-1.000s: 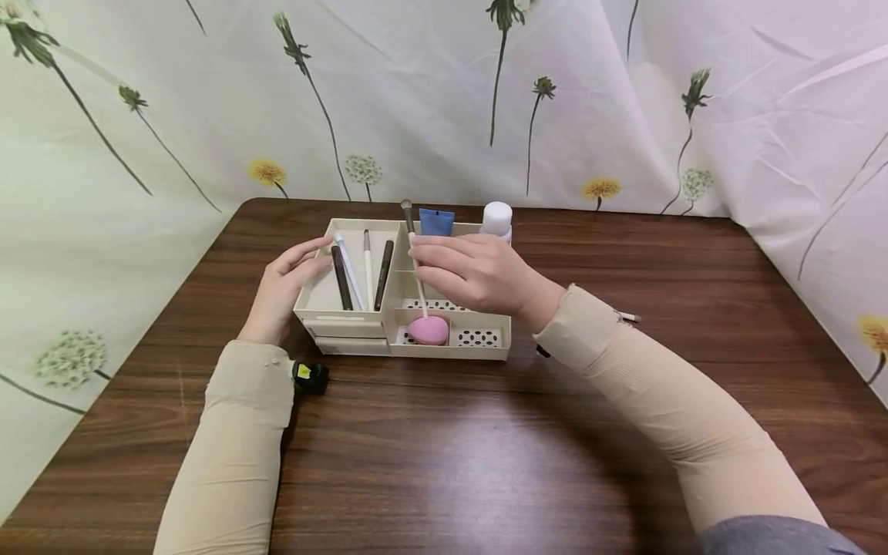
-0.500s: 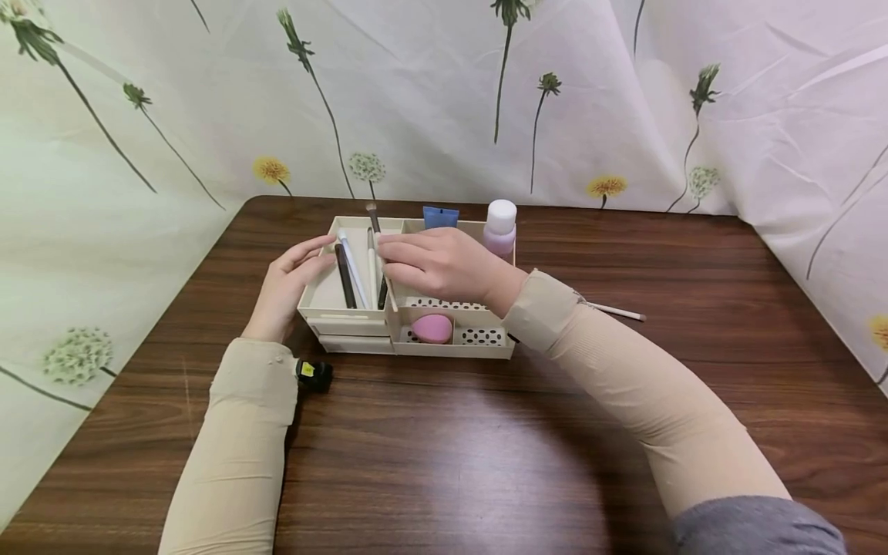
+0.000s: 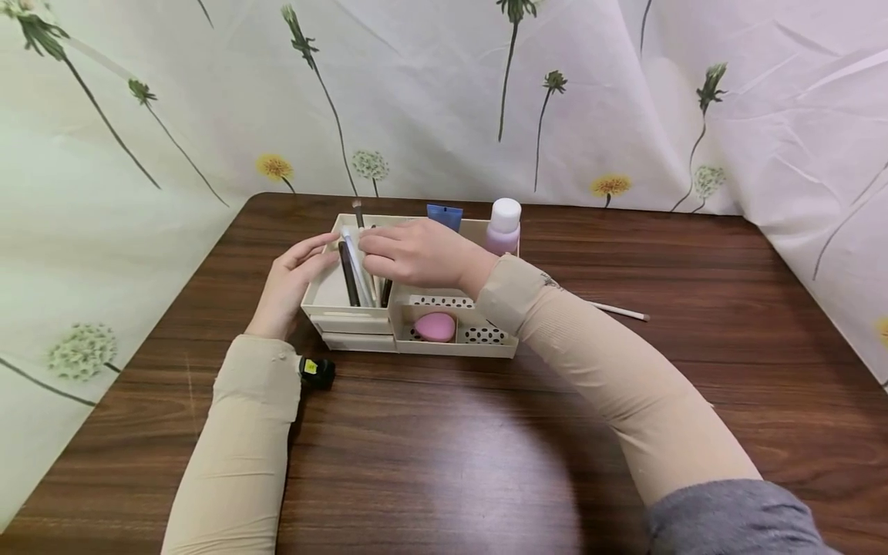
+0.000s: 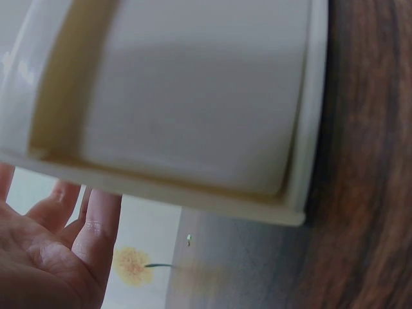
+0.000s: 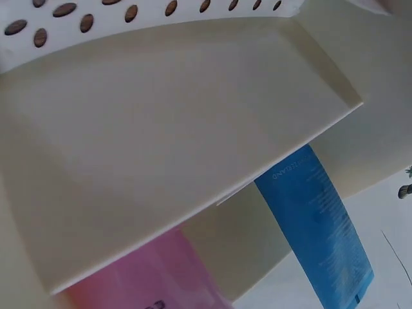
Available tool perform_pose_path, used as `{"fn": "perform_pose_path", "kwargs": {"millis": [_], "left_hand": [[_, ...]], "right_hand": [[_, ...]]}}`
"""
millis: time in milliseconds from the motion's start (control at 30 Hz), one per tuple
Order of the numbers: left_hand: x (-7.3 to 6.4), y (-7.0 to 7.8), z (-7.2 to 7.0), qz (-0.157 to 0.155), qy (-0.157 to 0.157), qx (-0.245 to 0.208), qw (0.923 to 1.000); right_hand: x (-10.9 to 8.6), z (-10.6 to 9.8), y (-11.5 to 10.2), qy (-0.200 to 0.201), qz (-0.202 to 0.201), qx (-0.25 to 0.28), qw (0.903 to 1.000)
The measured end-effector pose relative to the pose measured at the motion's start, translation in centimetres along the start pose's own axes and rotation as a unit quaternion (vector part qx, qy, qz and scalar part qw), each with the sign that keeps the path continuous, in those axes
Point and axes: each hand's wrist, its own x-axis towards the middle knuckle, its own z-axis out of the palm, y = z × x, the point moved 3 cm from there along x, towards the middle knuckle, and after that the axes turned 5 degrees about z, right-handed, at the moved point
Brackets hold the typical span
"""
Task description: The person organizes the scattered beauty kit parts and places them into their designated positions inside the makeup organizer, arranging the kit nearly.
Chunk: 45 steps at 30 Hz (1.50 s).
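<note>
My right hand [image 3: 423, 250] pinches a makeup brush [image 3: 358, 214] over the left compartment of a cream desk organizer [image 3: 454, 348]. The brush's dark head points up past the back rim; its lower handle reaches down among the things in that compartment. There lie a black pen [image 3: 349, 274], a pale blue stick [image 3: 355, 262] and other slim tools partly hidden by the right hand. At the organizer's left side rests my left hand [image 3: 280, 289], its fingers reaching along the upper rim. In the left wrist view, its fingers [image 4: 100, 225] stand behind the organizer's wall.
A pink makeup sponge [image 3: 435, 327] sits in a front compartment. Farther back stand a blue tube [image 3: 445, 216] and a white-capped bottle [image 3: 504, 225]. Another thin white brush [image 3: 620, 311] lies on the brown table [image 3: 416, 462] to the right. A flowered cloth [image 3: 430, 100] hangs behind.
My right hand has carried the brush leftward, from above the middle compartments to the left one, and lowered it among the tools. The left hand stays at the organizer's side.
</note>
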Motion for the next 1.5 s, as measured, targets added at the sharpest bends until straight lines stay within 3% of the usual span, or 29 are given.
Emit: {"fn": "perform_pose_path", "kwargs": {"millis": [300, 600, 1067, 1500], "left_hand": [[0.1, 0.0, 0.1, -0.002, 0.007, 0.017, 0.9998], [0.0, -0.1, 0.1, -0.004, 0.002, 0.022, 0.9997], [-0.1, 0.1, 0.2, -0.003, 0.004, 0.018, 0.9998], [-0.1, 0.1, 0.0, -0.004, 0.006, 0.015, 0.9999]], "right_hand": [[0.1, 0.6, 0.2, -0.042, -0.008, -0.014, 0.9990], [-0.1, 1.0, 0.2, -0.052, -0.009, -0.012, 0.9985], [-0.2, 1.1, 0.1, -0.043, -0.007, 0.005, 0.9991], [-0.6, -0.4, -0.1, -0.018, 0.000, -0.002, 0.9998]]}}
